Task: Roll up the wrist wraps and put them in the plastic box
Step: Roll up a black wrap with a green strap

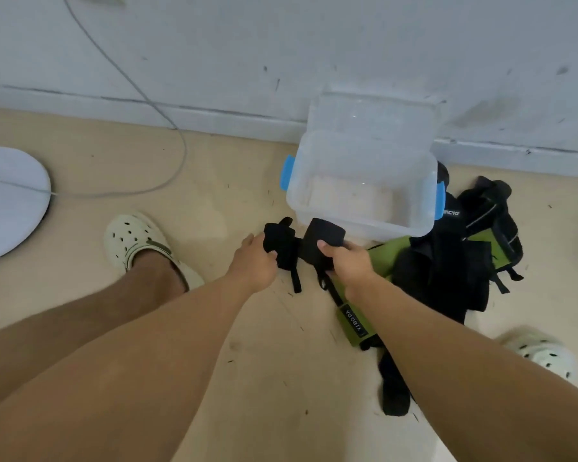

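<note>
- Just in front of the plastic box (364,208), above the floor, you hold two black wrist wraps side by side, each one bunched or partly rolled.
- Your left hand (254,261) has its fingers curled round the left wrap (279,243); a short black tail hangs loose below it.
- Your right hand (346,261) grips the right wrap (324,235), thumb on top; this roll sits just beside the box's near wall, perhaps touching it. A strap dangles from this one too.
- Box: clear, blue latches (287,172) at both ends, lid (371,111) off and leaning on the wall behind. Nothing visible inside apart from the floor showing through.
- Judgement: neither roll looks secured. The hanging tails suggest the closures are not pressed down, so a roll may spring open once you let go.
- Risk: a dangling strap could catch on the box rim and drag the wrap back out, or tip the light box.
- Risk: working both wraps at once leaves no free hand to tighten either.
- Around: green and black straps (354,323) marked YIBODA lie under your right forearm, black gear (461,261) heaped right of the box, cream clogs (137,241) on your feet, grey cable (167,118), white disc (7,201) far left.
</note>
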Demonstrator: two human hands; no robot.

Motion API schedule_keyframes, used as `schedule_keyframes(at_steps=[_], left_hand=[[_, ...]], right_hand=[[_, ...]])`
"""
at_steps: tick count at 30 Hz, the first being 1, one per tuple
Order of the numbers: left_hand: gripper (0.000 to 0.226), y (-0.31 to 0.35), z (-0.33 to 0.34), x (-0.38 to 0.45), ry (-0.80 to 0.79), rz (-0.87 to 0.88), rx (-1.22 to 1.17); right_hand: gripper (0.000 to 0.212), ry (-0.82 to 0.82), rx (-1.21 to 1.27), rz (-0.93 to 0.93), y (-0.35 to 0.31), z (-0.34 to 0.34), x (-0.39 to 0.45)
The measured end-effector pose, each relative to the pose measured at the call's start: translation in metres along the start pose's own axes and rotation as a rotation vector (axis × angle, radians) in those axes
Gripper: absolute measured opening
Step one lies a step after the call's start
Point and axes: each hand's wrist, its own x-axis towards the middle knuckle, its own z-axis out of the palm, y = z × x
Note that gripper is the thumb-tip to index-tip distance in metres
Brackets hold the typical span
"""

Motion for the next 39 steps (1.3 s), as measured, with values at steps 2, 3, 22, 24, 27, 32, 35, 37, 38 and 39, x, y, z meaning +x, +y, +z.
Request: schedule_keyframes(at_steps=[2,3,22,24,27,32,35,37,38,39], left_hand=[[0.057,0.001,0.001,0.017,0.055,-0.049,-0.106],[0.058,-0.001,0.002,0.024,0.084,-0.080,-0.144],[0.042,-0.008,0.027,0.041,0.342,-0.181,-0.353],[0.042,-0.014,0.022,0.039,0.383,-0.158,-0.256],[0.041,-0.014,0.019,0.038,0.370,-0.144,-0.135],[0.041,-0.002,0.011,0.040,0.300,-0.154,-0.012],[0.039,0.005,0.017,0.037,0.287,-0.169,0.052],[0.037,0.009,0.020,0.037,0.291,-0.199,0.078],[0.037,0.012,0.020,0.039,0.290,-0.217,0.085],[0.037,0.013,0.020,0.040,0.289,-0.234,0.089]], right_hand=[[0.043,-0.096,0.063,0.036,0.001,0.011,0.018],[0.043,-0.106,0.039,0.029,0.005,0.014,0.026],[0.058,0.150,-0.308,0.035,0.034,0.021,0.058],[0.054,0.136,-0.299,0.014,0.034,0.029,0.060],[0.051,0.162,-0.293,0.002,0.038,0.036,0.059],[0.046,0.289,-0.492,-0.058,0.040,0.033,0.052],[0.044,0.322,-0.513,-0.048,0.042,0.028,0.050],[0.044,0.332,-0.505,-0.025,0.042,0.028,0.050],[0.044,0.338,-0.508,-0.018,0.042,0.029,0.051],[0.045,0.342,-0.508,-0.016,0.043,0.030,0.052]])
